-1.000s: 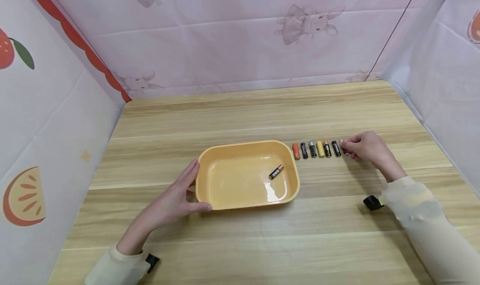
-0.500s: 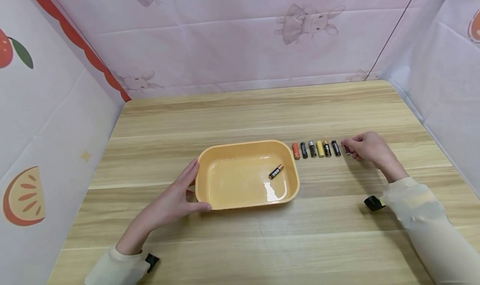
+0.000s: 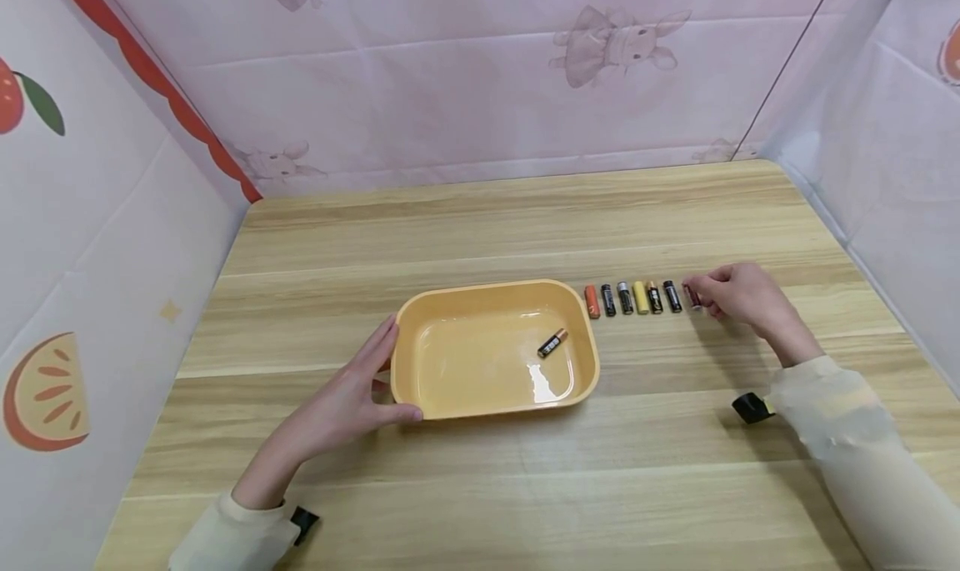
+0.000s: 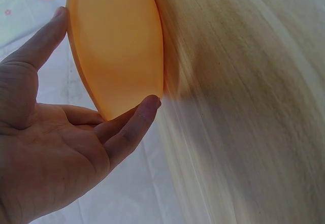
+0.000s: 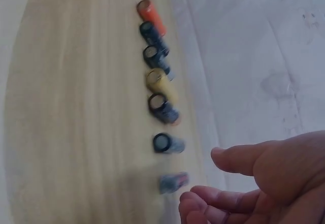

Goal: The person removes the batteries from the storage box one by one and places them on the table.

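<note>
A yellow plastic box [image 3: 480,413] stands on the table, with one black and copper battery [image 3: 552,343] lying inside. My left hand [image 3: 348,404] holds its left end, thumb at the near corner and fingers along the outer wall, as the left wrist view shows with the box wall [image 4: 117,46]. To the right of the box several batteries lie side by side in a row, from an orange battery [image 3: 592,302] to a dark red battery [image 3: 693,298]. My right hand [image 3: 742,294] is at this last one; in the right wrist view, thumb and fingers are apart beside the red battery [image 5: 174,182].
Between the ends of the row lie black batteries and a yellow battery [image 3: 641,298]. The wooden table [image 3: 480,237] meets a pink printed backdrop [image 3: 465,112] at its far edge. White printed sheets flank both sides. Black wrist straps [image 3: 752,408] hang under the sleeves.
The dark red battery has shifted slightly right along with my right fingertips, and more of it shows now. My left hand and the box have stayed in place.
</note>
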Demonstrator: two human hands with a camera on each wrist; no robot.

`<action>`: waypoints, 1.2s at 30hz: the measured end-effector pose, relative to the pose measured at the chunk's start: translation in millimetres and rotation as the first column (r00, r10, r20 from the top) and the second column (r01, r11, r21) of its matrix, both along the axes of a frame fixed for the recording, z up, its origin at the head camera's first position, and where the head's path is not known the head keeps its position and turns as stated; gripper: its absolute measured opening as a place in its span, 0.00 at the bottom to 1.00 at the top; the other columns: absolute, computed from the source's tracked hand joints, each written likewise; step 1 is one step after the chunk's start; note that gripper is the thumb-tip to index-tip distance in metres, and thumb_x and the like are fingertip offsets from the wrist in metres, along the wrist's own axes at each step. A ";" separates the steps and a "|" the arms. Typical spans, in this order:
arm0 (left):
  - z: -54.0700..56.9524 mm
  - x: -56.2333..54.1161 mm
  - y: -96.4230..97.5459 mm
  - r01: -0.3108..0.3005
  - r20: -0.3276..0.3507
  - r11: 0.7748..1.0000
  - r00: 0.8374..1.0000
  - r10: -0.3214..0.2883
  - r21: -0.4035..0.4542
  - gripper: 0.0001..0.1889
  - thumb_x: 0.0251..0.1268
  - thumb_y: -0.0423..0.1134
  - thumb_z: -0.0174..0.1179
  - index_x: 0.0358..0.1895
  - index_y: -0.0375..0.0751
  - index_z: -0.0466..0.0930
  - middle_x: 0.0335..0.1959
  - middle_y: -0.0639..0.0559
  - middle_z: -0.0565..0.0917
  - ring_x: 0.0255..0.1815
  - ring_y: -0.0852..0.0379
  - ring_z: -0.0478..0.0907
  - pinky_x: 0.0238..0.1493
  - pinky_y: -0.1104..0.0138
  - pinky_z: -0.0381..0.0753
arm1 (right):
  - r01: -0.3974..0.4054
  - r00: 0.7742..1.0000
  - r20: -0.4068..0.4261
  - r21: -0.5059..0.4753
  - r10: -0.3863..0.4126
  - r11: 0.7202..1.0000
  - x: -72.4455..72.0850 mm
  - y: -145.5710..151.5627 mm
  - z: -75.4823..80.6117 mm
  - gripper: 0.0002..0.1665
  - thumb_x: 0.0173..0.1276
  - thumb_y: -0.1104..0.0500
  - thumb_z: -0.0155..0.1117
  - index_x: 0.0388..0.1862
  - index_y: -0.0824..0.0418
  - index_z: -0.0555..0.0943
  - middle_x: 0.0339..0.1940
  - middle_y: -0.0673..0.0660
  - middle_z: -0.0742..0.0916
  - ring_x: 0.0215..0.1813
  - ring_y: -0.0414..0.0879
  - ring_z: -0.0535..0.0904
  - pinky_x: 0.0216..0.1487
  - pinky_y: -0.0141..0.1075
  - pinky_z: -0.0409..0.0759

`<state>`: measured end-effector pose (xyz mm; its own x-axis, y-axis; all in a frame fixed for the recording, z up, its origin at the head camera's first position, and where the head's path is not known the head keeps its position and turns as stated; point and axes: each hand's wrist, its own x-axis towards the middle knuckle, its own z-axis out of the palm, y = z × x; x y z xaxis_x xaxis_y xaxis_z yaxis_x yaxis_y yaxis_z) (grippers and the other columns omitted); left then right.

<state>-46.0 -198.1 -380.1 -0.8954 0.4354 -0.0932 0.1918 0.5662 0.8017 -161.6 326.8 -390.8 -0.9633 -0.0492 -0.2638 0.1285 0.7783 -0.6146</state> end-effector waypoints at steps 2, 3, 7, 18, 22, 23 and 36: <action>-0.5 -0.1 0.2 0.001 -0.004 1.000 1.000 -0.001 -0.002 0.61 0.57 0.41 0.79 0.85 0.38 0.41 0.86 0.44 0.39 0.68 0.43 0.72 0.55 0.59 0.84 | -0.018 1.000 -0.008 -0.016 0.018 1.000 1.2 -3.0 8.1 0.32 0.81 0.41 0.54 0.45 0.71 0.84 0.31 0.57 0.86 0.35 0.50 0.80 0.32 0.39 0.78; -0.8 -0.1 0.2 0.001 -0.005 1.000 1.000 -0.001 -0.003 0.61 0.57 0.41 0.79 0.84 0.38 0.41 0.86 0.44 0.39 0.68 0.43 0.72 0.55 0.59 0.84 | -0.029 0.999 -0.014 -0.029 0.029 0.999 2.0 -5.7 13.3 0.33 0.81 0.41 0.54 0.49 0.73 0.83 0.34 0.58 0.87 0.36 0.50 0.81 0.33 0.39 0.80; -1.7 -0.4 0.2 0.001 -0.002 1.000 1.000 -0.001 -0.003 0.61 0.57 0.42 0.79 0.85 0.38 0.41 0.86 0.44 0.39 0.69 0.43 0.72 0.55 0.60 0.84 | -0.095 0.995 -0.039 -0.116 0.091 0.989 7.2 -24.9 38.8 0.32 0.81 0.45 0.57 0.60 0.75 0.79 0.37 0.60 0.87 0.36 0.48 0.83 0.36 0.37 0.86; -1.6 -0.2 -0.4 -0.001 0.018 1.000 1.000 0.001 0.004 0.62 0.57 0.42 0.79 0.84 0.36 0.40 0.86 0.42 0.38 0.69 0.42 0.72 0.56 0.60 0.84 | -0.296 0.927 0.108 -0.376 0.359 0.878 33.7 -117.0 74.5 0.19 0.81 0.58 0.59 0.53 0.76 0.82 0.38 0.63 0.87 0.36 0.51 0.86 0.40 0.43 0.89; -2.5 -0.3 -0.4 0.001 0.016 1.000 1.000 -0.001 -0.001 0.61 0.58 0.43 0.79 0.84 0.37 0.40 0.86 0.43 0.38 0.69 0.42 0.72 0.56 0.59 0.84 | -0.334 0.876 0.188 -0.430 0.445 0.839 39.4 -146.1 60.1 0.18 0.80 0.62 0.58 0.53 0.79 0.82 0.38 0.67 0.87 0.32 0.51 0.86 0.37 0.44 0.90; -3.0 -0.4 -0.6 0.002 0.015 1.000 1.000 -0.002 -0.001 0.61 0.58 0.43 0.79 0.84 0.37 0.40 0.86 0.43 0.38 0.69 0.43 0.72 0.56 0.58 0.84 | -0.347 0.865 0.201 -0.420 0.459 0.839 39.9 -151.8 57.4 0.18 0.80 0.62 0.58 0.52 0.79 0.82 0.37 0.67 0.88 0.31 0.51 0.87 0.36 0.44 0.90; -1.9 -0.8 -2.8 0.001 0.005 1.000 1.000 -0.001 -0.002 0.62 0.57 0.44 0.79 0.85 0.38 0.40 0.86 0.45 0.38 0.68 0.44 0.72 0.56 0.58 0.84 | -0.562 0.815 0.284 0.174 0.505 0.809 31.5 -211.4 43.3 0.22 0.79 0.61 0.57 0.21 0.65 0.76 0.14 0.58 0.82 0.10 0.43 0.77 0.12 0.31 0.77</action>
<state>-46.8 -201.0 -382.0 -0.8943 0.4365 -0.0987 0.1887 0.5677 0.8013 -130.1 115.4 -347.6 -0.7202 -0.4472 -0.5305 -0.2456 0.8794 -0.4079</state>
